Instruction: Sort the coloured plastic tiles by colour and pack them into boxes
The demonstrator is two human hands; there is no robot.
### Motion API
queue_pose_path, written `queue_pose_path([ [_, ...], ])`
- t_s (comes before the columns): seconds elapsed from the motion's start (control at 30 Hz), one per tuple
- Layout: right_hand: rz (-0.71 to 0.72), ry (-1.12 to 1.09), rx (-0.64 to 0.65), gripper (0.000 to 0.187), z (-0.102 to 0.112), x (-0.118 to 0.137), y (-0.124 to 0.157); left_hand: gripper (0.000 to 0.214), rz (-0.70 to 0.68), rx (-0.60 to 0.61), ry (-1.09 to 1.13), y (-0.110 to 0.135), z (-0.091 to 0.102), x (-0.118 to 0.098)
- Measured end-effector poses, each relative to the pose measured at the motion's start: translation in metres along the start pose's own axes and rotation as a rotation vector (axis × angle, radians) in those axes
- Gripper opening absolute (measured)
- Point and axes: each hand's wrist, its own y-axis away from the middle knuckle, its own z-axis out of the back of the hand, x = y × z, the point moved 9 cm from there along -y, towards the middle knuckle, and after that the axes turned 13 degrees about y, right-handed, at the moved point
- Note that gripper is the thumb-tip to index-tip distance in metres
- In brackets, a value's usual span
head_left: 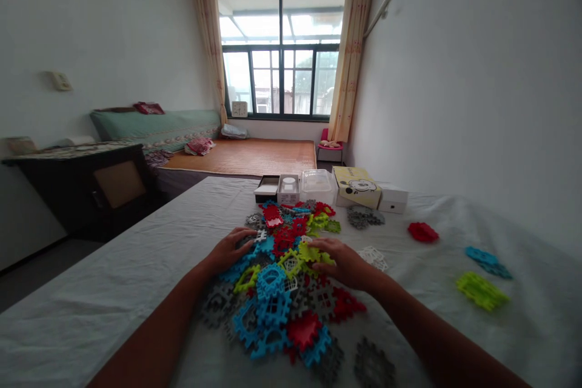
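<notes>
A heap of toothed plastic building pieces lies on the cloth-covered surface, with blue pieces (271, 282), red pieces (282, 241), grey pieces (218, 303) and several yellow-green ones. My left hand (231, 250) rests at the heap's left side, fingers apart and slightly bent, near a small white piece (260, 235). At the right side, my right hand (341, 262) has its fingers and thumb around the edge of a yellow-green toothed piece (309, 253). Part of that piece is hidden by the fingers.
Grey pieces (364, 217), a white piece (373, 258), a red stack (422, 231), a blue stack (488, 262) and a yellow-green stack (481, 291) lie rightward. Behind the heap stand a black box (267, 188), a clear plastic container (317, 187) and a yellow box (357, 188).
</notes>
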Motion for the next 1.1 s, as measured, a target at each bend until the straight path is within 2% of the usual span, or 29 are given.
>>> queue_pose_path([
  [0.07,0.055,-0.025,-0.001,0.038,0.0,0.016,0.0,0.041,-0.005,0.004,-0.001,0.0,-0.001,0.001],
  [0.17,0.057,-0.094,-0.001,0.026,0.002,0.018,0.0,0.04,-0.014,0.005,-0.002,0.0,-0.001,0.002],
  [0.27,-0.09,-0.063,-0.046,0.032,0.002,-0.006,-0.005,0.04,-0.014,-0.002,-0.002,0.0,-0.001,0.004],
  [0.37,-0.197,0.019,-0.144,0.026,-0.002,-0.029,-0.011,0.04,-0.012,0.004,-0.007,0.0,-0.002,0.004],
  [0.5,-0.024,0.146,-0.123,0.039,-0.02,-0.022,-0.02,0.039,-0.012,0.0,-0.009,0.001,-0.002,0.005],
  [0.6,0.056,0.198,-0.065,0.035,-0.028,-0.013,-0.02,0.04,-0.016,-0.006,-0.006,0.0,-0.002,0.005],
  [0.7,0.052,0.233,-0.086,0.027,-0.023,-0.008,-0.019,0.04,-0.011,0.003,-0.012,0.0,-0.003,0.004],
  [0.8,-0.002,0.29,-0.182,0.023,-0.008,-0.011,-0.018,0.041,-0.006,0.018,-0.015,0.0,-0.003,0.003],
  [0.87,-0.081,0.291,-0.262,0.024,0.007,-0.025,-0.015,0.041,-0.004,0.024,-0.014,0.0,-0.003,0.002],
  [0.93,-0.178,0.237,-0.273,0.025,0.022,-0.052,-0.008,0.041,0.002,0.025,-0.012,0.0,-0.003,0.002],
  [1.03,-0.302,0.163,-0.114,0.027,0.033,-0.103,0.008,0.041,0.006,0.025,-0.014,0.0,-0.004,0.003],
  [1.1,-0.326,0.19,0.019,0.023,0.035,-0.127,0.02,0.041,0.004,0.024,-0.018,0.0,-0.004,0.004],
])
